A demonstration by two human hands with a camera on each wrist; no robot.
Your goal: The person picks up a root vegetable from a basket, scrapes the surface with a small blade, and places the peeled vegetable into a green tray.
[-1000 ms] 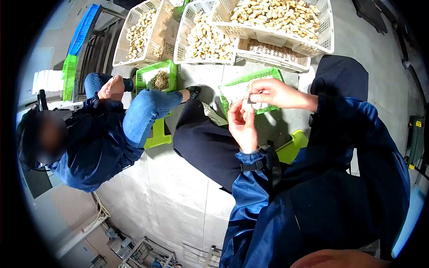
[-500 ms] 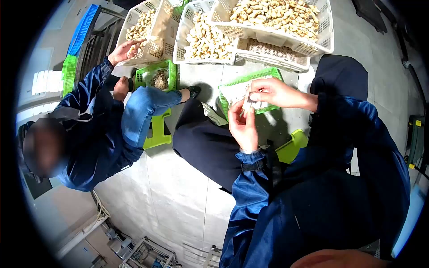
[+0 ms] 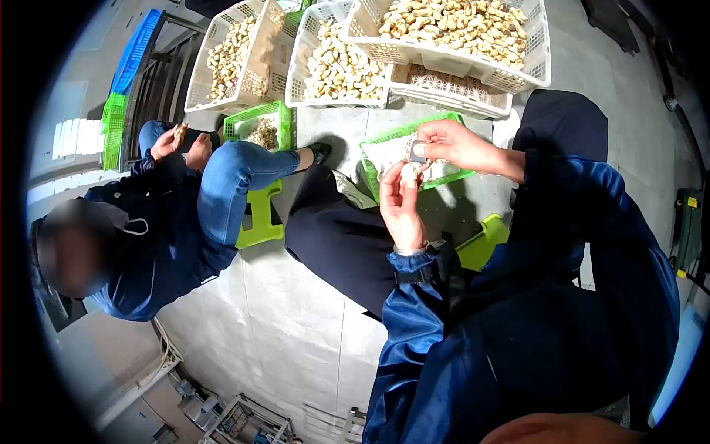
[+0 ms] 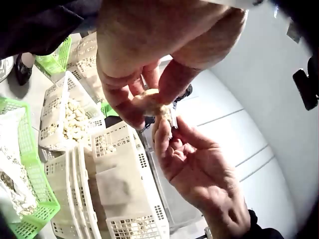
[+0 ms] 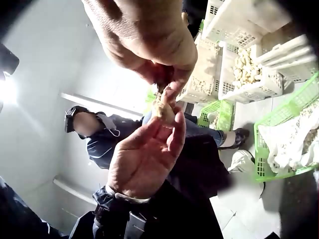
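My left hand (image 3: 401,214) pinches a small pale tan mushroom (image 4: 148,103) between thumb and fingertips. Close against it, my right hand (image 3: 462,152) grips a small flat blade (image 3: 418,149), dark grey in the head view; thumb and fingers cover most of it. The right wrist view shows the mushroom's pale body (image 5: 163,112) between the two hands' fingertips. Both hands are over a green basket (image 3: 370,161) lined with a white sheet bearing small pale scraps.
White crates (image 3: 296,89) heaped with mushrooms (image 3: 344,66) stand beyond the hands, some stacked. On the left sits another person (image 3: 159,229) with a smaller green basket (image 3: 231,129) of scraps by their knees. A yellow-green stool (image 3: 484,243) is beside my leg.
My right hand has shifted slightly up from the left, showing more of the blade. The other person reached into the left crate and drew a hand back holding a small tan piece.
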